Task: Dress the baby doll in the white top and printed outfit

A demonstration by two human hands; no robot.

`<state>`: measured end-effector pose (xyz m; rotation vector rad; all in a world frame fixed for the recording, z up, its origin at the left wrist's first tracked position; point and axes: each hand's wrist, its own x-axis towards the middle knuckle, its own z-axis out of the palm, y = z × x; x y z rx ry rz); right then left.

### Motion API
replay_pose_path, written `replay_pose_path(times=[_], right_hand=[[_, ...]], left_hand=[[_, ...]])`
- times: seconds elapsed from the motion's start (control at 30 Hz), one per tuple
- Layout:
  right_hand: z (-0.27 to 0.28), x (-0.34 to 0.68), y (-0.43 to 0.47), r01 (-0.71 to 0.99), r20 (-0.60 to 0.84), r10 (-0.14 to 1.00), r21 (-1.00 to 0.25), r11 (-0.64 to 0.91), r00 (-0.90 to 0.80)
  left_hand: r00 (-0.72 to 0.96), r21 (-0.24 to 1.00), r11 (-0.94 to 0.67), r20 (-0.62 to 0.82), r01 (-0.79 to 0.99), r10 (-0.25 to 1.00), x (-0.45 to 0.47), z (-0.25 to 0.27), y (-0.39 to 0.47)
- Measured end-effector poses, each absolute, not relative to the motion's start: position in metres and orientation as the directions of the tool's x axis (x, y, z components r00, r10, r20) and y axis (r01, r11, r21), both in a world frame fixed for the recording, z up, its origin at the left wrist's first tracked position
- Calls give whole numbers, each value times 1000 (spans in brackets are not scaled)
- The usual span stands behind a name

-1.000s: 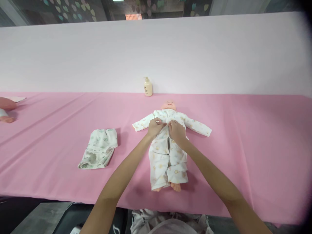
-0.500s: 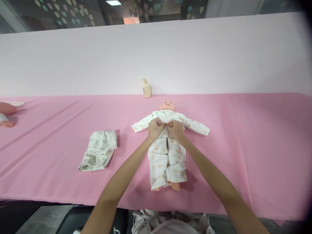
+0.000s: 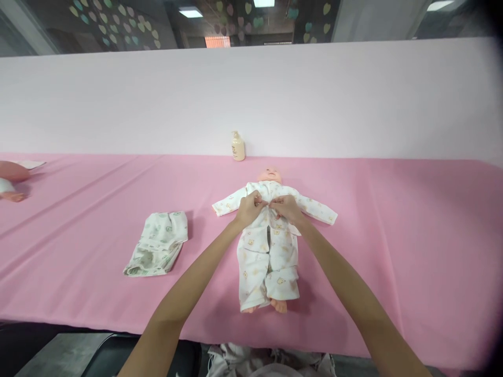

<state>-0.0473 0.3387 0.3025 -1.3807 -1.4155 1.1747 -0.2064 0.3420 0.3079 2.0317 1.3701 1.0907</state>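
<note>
A baby doll [image 3: 271, 175] lies on its back, feet toward me, arms spread out to both sides. It wears a white long-sleeved baby shirt [image 3: 314, 207] with small yellow-orange prints and matching trousers [image 3: 251, 267]. At the middle of the chest, my left hand [image 3: 250, 209] pinches the shirt's front edge between thumb and fingers. My right hand [image 3: 286, 207] pinches the shirt front just opposite, the fingertips of both hands almost meeting. Whatever fastener is between the fingertips is too small to make out. Below the hands, the shirt's lower front hangs loose over the trousers.
A folded white cloth with green prints [image 3: 159, 243] lies to the left on the pink table cover [image 3: 94, 220]. Against the white wall [image 3: 157, 104] stands a cream pump bottle [image 3: 238, 146]. Part of another doll [image 3: 13, 173] shows at the far left. A dark chair [image 3: 113, 353] stands below the table edge.
My right hand has turned slightly, its fingers stretched flatter, and more of the shirt's lower front shows. Both hands stay at the chest. The view has tilted up a little.
</note>
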Motion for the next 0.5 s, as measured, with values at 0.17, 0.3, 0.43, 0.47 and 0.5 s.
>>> replay_pose_path(times=[0.17,0.3,0.43,0.47,0.5], right_hand=[[304,-46,339,103,-97,981,-991,-81,-166],[306,-44,342,44,-160,961,-987,-154,-225],[312,-40,349,26,-234,931,-971,-236,-282],[313,-39,351,29,-248,923,-968,-251,-293],[314,-39,352,35,-260,918,-965,-261,-300]], left_hand=[[290,819,-410,311,401,905,-214,303,348],[384,834,-437,301,337,873,-220,302,359],[491,841,-450,269,299,828,-226,303,372],[519,850,-444,254,282,816,-227,303,375],[543,862,-432,237,264,806,-228,302,378]])
